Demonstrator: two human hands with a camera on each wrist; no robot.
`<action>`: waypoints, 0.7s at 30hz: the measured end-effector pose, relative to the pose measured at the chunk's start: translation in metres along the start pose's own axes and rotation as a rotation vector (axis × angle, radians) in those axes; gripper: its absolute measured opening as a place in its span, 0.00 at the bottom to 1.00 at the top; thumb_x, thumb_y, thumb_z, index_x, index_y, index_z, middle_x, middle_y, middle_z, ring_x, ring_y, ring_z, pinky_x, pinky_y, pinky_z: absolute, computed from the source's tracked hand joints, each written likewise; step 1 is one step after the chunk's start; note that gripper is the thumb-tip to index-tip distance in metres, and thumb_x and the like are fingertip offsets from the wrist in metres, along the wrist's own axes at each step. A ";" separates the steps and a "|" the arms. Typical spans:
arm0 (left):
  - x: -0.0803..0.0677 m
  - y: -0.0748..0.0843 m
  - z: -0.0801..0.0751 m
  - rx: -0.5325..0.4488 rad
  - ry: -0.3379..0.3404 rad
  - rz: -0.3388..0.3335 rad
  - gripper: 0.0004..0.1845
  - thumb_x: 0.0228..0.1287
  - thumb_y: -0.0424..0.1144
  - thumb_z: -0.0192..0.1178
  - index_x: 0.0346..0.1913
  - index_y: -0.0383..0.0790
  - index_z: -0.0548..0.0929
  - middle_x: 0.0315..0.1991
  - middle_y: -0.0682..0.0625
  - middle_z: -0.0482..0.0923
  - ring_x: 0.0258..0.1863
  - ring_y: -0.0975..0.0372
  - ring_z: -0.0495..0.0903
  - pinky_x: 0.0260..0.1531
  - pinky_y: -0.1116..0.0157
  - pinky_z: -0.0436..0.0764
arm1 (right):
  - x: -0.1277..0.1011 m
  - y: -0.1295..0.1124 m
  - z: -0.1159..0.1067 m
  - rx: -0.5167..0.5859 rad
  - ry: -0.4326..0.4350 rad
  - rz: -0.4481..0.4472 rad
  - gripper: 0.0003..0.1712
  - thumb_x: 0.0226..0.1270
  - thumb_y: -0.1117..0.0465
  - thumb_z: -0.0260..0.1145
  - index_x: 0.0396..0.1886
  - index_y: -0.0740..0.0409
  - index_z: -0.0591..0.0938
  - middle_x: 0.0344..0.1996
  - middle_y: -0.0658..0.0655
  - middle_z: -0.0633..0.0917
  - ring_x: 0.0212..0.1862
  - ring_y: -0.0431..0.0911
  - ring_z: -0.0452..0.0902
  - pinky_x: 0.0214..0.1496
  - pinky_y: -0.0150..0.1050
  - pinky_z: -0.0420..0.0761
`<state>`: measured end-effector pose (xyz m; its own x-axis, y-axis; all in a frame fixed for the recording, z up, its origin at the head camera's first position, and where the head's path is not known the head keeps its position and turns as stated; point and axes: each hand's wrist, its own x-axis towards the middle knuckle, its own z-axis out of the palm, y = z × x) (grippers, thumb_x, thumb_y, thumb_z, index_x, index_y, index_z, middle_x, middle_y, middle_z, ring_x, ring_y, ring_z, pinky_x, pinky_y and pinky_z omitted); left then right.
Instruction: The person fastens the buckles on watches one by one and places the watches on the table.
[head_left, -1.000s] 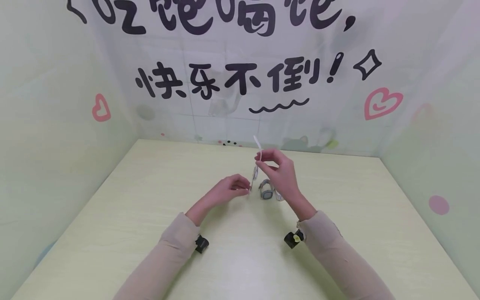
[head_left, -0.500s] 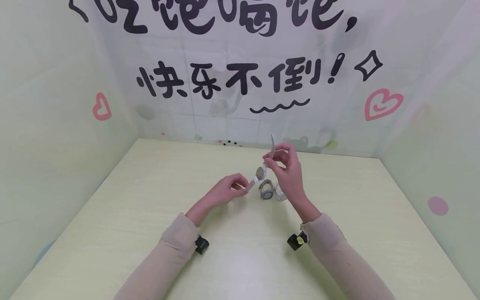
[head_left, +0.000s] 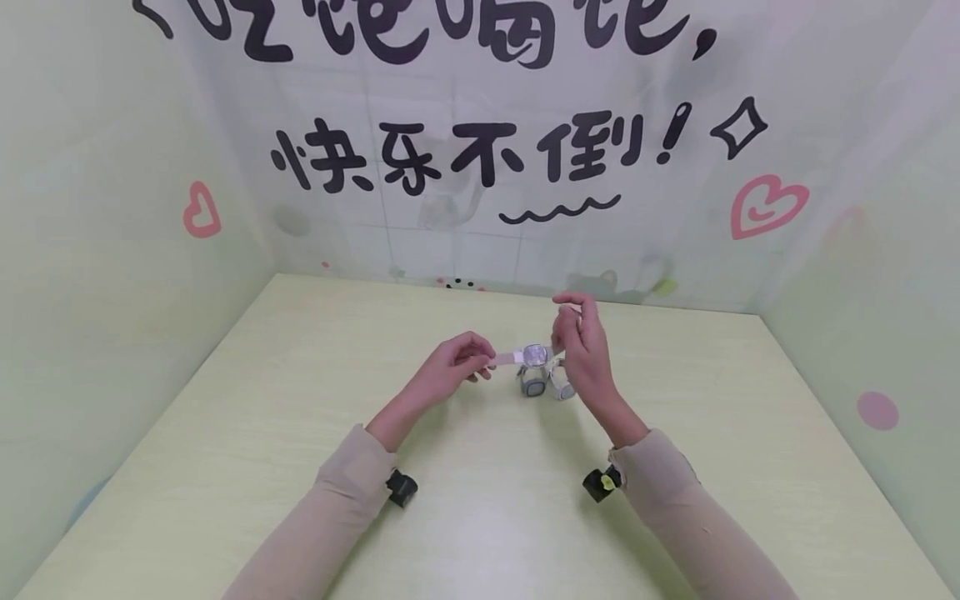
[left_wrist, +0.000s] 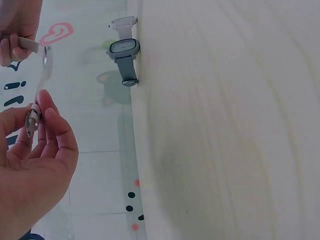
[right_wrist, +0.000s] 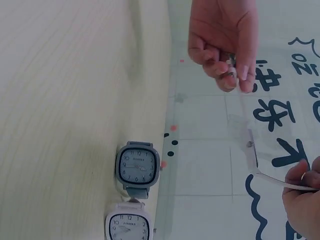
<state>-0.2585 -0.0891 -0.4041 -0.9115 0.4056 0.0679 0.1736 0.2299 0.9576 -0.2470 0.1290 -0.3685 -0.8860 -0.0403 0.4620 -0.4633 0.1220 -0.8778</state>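
At frame centre the watch point(head_left: 534, 357) hangs level between both grips, left hand point(head_left: 450, 372) and right hand point(head_left: 581, 350) each pinching a strap end.

The right hand point(head_left: 581, 354) lowered, bringing the held watch point(head_left: 534, 357) from upright to level

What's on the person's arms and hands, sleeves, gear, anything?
Both arms wear long beige sleeves to the wrist. A small black camera unit is strapped under each wrist; the right one carries a yellow-green mark, the left one is plain black. Hands and fingers are bare.
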 end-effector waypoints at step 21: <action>-0.001 0.017 0.007 -0.110 0.161 0.104 0.15 0.69 0.33 0.62 0.57 0.35 0.83 0.49 0.40 0.84 0.46 0.54 0.86 0.50 0.68 0.85 | -0.010 -0.004 0.000 -0.157 -0.126 -0.074 0.07 0.79 0.67 0.48 0.48 0.70 0.66 0.32 0.59 0.69 0.32 0.45 0.65 0.33 0.30 0.68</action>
<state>-0.2520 -0.0799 -0.3898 -0.9400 0.2738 0.2035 0.2364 0.0930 0.9672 -0.2367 0.1293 -0.3695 -0.8500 -0.1770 0.4962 -0.5267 0.2669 -0.8070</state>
